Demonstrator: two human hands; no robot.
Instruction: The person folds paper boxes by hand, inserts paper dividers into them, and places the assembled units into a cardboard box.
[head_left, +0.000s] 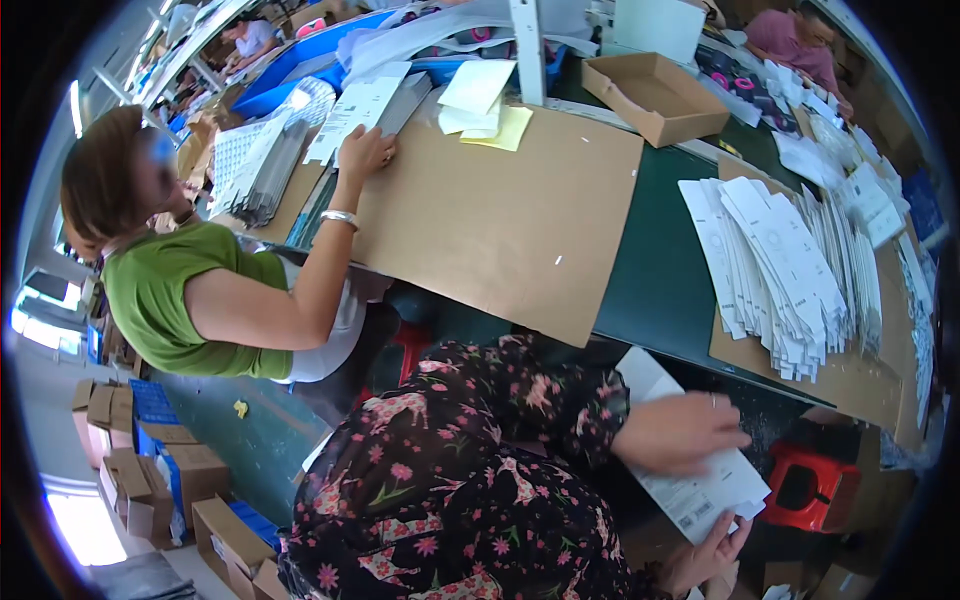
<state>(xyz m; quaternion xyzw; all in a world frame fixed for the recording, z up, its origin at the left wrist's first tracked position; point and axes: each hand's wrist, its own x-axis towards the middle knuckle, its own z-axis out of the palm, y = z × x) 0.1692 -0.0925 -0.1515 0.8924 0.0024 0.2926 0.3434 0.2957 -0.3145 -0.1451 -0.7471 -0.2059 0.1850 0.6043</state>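
Note:
A flat white printed carton (722, 492) lies slanted across my lap area at the lower right. My left hand (682, 435) is over its middle, fingers stretched out and slightly blurred by motion. At the carton's lower corner, my right hand (712, 558) grips the edge, with its fingertips showing on the near side. Part of the right palm is cut off by the lower edge of the picture. On the bench beyond, a fanned pile of similar flat white cartons (775, 265) rests on brown cardboard.
Left of me, a person in a green top (195, 295) has a hand on white cartons (362, 105). A large cardboard sheet (490, 220) covers the bench, beside an open brown box (655, 98). A red stool (812, 487) stands at right; boxes (195, 475) line the left floor.

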